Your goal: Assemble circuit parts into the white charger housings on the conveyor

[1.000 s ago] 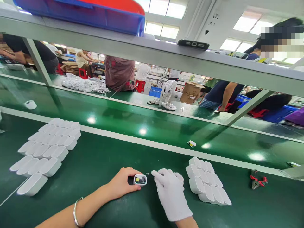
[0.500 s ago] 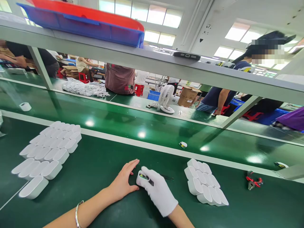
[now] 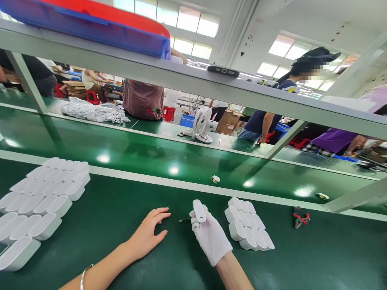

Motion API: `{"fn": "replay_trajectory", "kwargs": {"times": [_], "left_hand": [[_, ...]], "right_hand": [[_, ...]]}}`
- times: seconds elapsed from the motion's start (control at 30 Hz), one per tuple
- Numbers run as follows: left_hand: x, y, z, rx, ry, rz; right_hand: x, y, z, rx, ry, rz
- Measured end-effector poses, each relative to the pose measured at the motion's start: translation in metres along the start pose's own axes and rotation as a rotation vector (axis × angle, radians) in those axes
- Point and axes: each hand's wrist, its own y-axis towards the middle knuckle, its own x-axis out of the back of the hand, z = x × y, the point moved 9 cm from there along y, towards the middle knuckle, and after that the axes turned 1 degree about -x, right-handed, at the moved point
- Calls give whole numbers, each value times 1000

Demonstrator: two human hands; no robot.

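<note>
My right hand [image 3: 211, 237], in a white glove, is closed around a small white oval plastic housing [image 3: 199, 211]. The housing is tilted up, its smooth face with a small dark slot toward me. A thin dark pointed tool [image 3: 184, 220] shows just left of the glove; its other end is hidden, and I cannot tell whether it lies on the table or is held. My bare left hand [image 3: 148, 231] rests low over the green table, fingers apart and empty. Right of the glove stands a block of several white oval housings [image 3: 249, 223].
Many more white housings [image 3: 45, 197] stand in rows at left. Red-handled pliers [image 3: 300, 218] lie at right. Small circuit-board parts [image 3: 215, 179] sit on the green conveyor belt [image 3: 151, 161]. A shelf [image 3: 187, 76] with a phone [image 3: 223, 71] crosses above; people work beyond.
My right hand has lifted the housing and turned it from its open side with parts inside to its smooth face. My left hand is now farther from it. The view has swung right.
</note>
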Motion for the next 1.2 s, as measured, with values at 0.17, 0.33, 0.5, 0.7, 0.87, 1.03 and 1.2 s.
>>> {"fn": "replay_trajectory", "kwargs": {"times": [0.17, 0.33, 0.5, 0.7, 0.87, 1.03, 1.2], "left_hand": [[0, 0, 1, 18, -36, 7], [-1, 0, -2, 76, -232, 70], [-3, 5, -6, 122, -445, 138], [-9, 7, -2, 195, -492, 175], [-6, 6, 17, 293, -549, 60], [-4, 8, 29, 307, -672, 14], [-6, 8, 25, 282, -693, 38]], "right_hand": [[-3, -2, -5, -26, 3, -4], [-7, -3, -29, -83, -223, 56], [-7, -2, -71, -211, -471, 145], [10, 6, -74, -103, -394, 23], [-1, 4, -71, -116, -312, 62], [-23, -4, -69, -106, -362, 164], [-13, -2, -67, -15, -436, 84]]}}
